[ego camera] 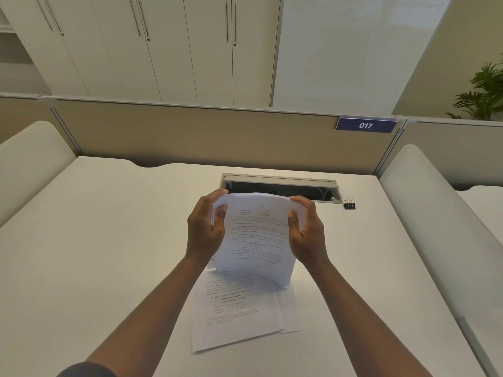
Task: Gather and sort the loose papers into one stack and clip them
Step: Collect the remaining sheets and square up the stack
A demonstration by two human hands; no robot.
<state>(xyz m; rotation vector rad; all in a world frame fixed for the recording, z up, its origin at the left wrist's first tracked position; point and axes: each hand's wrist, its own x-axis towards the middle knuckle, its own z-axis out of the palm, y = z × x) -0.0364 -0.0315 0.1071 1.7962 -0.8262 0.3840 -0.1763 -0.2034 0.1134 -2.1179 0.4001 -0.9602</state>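
A stack of printed white papers (255, 235) stands upright on its lower edge at the middle of the white desk (95, 240). My left hand (205, 227) grips its left edge and my right hand (307, 229) grips its right edge, bowing the top slightly. Beneath and in front of the stack lie a few loose printed sheets (234, 314), fanned and skewed, flat on the desk. A black binder clip (349, 204) sits apart at the back right, next to the cable slot.
An open cable slot (280, 187) is cut into the desk just behind the stack. A beige partition (190, 134) with a blue "017" sign (366, 125) closes the back. White side dividers (435, 213) flank the desk. Cabinets and a plant stand beyond.
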